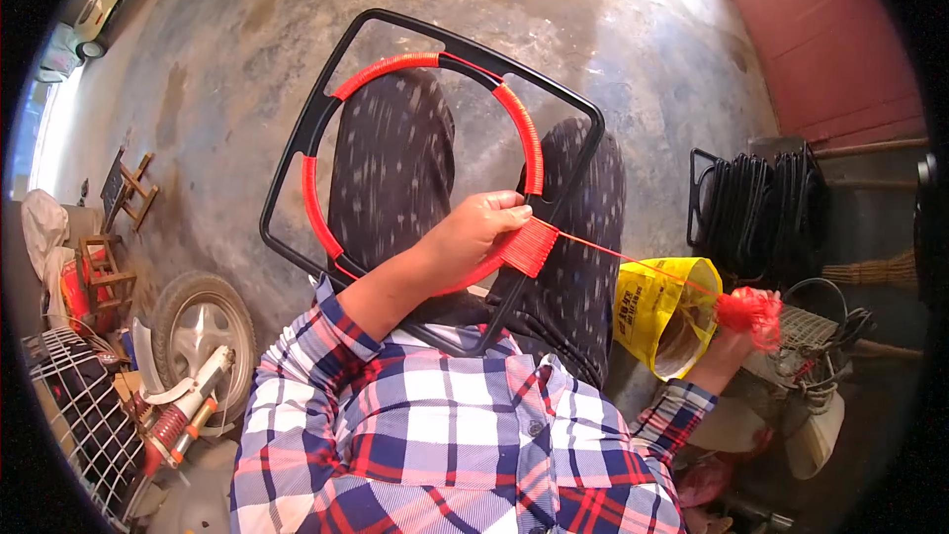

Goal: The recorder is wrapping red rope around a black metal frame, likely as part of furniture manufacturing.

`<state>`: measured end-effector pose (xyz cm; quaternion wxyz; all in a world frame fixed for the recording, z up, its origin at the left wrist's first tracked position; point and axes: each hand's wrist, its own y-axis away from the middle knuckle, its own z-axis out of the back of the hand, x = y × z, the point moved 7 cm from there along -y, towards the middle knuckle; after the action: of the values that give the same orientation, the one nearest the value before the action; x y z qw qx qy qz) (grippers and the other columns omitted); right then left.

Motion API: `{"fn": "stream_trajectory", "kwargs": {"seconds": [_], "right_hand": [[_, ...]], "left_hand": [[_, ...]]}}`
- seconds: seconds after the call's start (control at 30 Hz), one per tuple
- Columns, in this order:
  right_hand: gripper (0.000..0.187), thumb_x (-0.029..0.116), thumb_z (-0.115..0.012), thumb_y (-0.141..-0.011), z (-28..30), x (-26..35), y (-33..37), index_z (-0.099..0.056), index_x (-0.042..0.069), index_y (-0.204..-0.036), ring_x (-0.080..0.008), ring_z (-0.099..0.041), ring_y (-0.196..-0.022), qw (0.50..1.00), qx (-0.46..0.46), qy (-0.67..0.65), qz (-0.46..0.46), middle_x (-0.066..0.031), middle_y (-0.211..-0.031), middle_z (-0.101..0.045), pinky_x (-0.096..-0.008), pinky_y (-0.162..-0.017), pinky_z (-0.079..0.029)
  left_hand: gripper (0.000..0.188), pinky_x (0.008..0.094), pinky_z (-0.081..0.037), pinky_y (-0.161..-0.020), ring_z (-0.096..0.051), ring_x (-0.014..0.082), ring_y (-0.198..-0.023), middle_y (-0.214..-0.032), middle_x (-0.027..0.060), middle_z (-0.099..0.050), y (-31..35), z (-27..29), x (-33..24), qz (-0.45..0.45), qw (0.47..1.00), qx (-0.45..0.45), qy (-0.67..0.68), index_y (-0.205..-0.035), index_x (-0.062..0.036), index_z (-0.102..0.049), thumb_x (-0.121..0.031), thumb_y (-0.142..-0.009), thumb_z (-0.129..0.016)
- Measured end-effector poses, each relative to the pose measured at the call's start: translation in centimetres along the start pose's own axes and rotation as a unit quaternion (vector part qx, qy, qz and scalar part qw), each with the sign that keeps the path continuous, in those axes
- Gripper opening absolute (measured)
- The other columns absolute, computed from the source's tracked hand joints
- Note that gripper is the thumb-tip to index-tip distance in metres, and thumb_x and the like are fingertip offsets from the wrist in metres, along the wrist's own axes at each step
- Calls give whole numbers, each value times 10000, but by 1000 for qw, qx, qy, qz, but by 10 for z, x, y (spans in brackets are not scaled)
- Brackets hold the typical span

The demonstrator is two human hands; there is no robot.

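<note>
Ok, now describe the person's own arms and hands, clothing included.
Both arms wear long plaid sleeves in white, navy and red. The left sleeve ends at mid-forearm, leaving the lower forearm uncovered. The left hand wears no glove; the right hand is largely hidden, but its visible part looks gloveless too.

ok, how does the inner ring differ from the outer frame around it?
Shape: the inner ring is round; the outer frame is four-sided with rounded corners.
Size: the inner ring is smaller and sits within the outer frame.
Covering: red cord wraps much of the inner ring; the outer frame's sides are bare.
Shared: both show black surface.
</note>
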<state>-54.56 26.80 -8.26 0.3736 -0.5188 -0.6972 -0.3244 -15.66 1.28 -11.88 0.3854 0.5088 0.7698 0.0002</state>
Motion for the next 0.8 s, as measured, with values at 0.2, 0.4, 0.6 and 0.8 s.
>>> {"fn": "stream_trajectory", "kwargs": {"seconds": [0.2,0.4,0.6,0.8], "right_hand": [[368,79,-560,-821,-84,-65,57,-553,-9,-1179,-238,-531,-867,951,209,-107,-203,-107,-957,-554,-367,-820,-471],[529,106,-646,-681,-158,-83,146,-586,-8,-1194,-204,-564,-886,816,498,227,-184,-93,-979,-570,-305,-831,-455],[531,132,-750,-681,-186,-82,179,-612,-11,-1173,-156,-582,-877,623,654,422,-75,-59,-966,-594,-265,-785,-457],[541,137,-728,-734,-200,-91,197,-559,36,-1238,-360,-685,-900,553,636,537,11,-196,-988,-695,-433,-751,-525]], "left_hand": [[169,298,-536,-860,-667,150,-905,-1002,84,-657,-2,0,-2,6,999,12,-32,-1060,-5,-545,-161,-1014,-495],[200,320,-519,-908,-646,168,-963,-1075,93,-645,-1,5,-6,-23,999,7,33,-1104,-7,-566,-156,-1017,-465],[252,341,-494,-851,-625,162,-899,-1002,68,-658,3,6,-13,-48,998,-33,-9,-1080,-34,-602,-240,-1004,-479],[350,363,-478,-935,-625,200,-1006,-1069,96,-665,-2,10,-13,-43,999,-14,-1,-1147,-13,-619,-293,-1006,-462]]}}
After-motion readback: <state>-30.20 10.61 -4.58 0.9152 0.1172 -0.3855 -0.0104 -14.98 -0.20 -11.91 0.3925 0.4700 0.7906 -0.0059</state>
